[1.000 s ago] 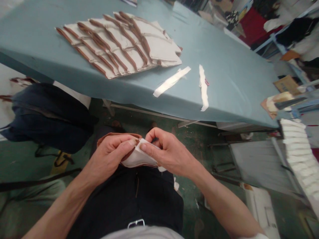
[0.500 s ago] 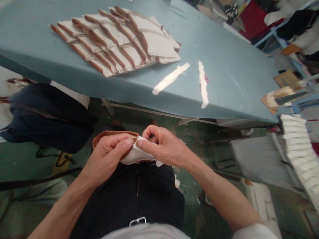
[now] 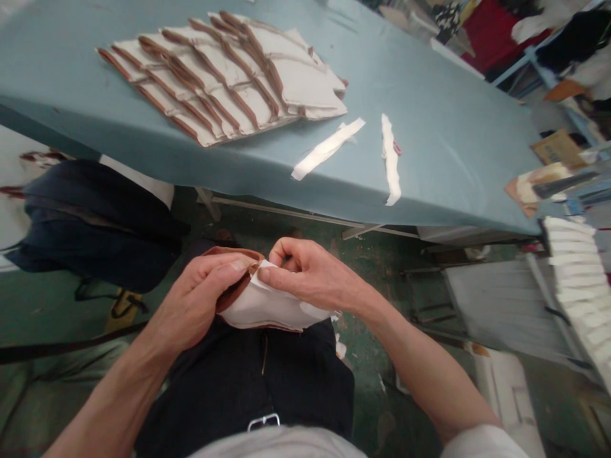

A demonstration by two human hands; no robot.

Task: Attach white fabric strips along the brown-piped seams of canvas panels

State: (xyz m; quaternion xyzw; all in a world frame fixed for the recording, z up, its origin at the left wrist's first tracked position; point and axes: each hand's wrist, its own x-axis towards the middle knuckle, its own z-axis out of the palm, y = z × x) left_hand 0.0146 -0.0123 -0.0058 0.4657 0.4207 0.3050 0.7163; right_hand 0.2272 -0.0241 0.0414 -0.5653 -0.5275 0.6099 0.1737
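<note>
Over my lap I hold a white and brown sewn fabric piece (image 3: pixel 274 310). My left hand (image 3: pixel 199 294) is closed on its brown edge, thumb pressed on top near the corner. My right hand (image 3: pixel 312 275) pinches the white side at the same corner, thumb flat on it and fingers curled. The two hands' fingertips are close together there. Part of the piece is hidden beneath both hands. On the table, an overlapping stack of similar white and brown pieces (image 3: pixel 305 86) lies at the upper left.
Two white strips, one slanted (image 3: pixel 327 149) and one nearly upright (image 3: pixel 390 162), lie near the front edge of the blue-green table (image 3: pixel 439 133). A dark blue cloth bundle (image 3: pixel 95 216) is at left. White folded pieces (image 3: pixel 575 273) stand in a row at right.
The fabric piece has turned and dropped slightly, so more of its white face shows. My left hand has shifted a little left; my right hand keeps its pinch.
</note>
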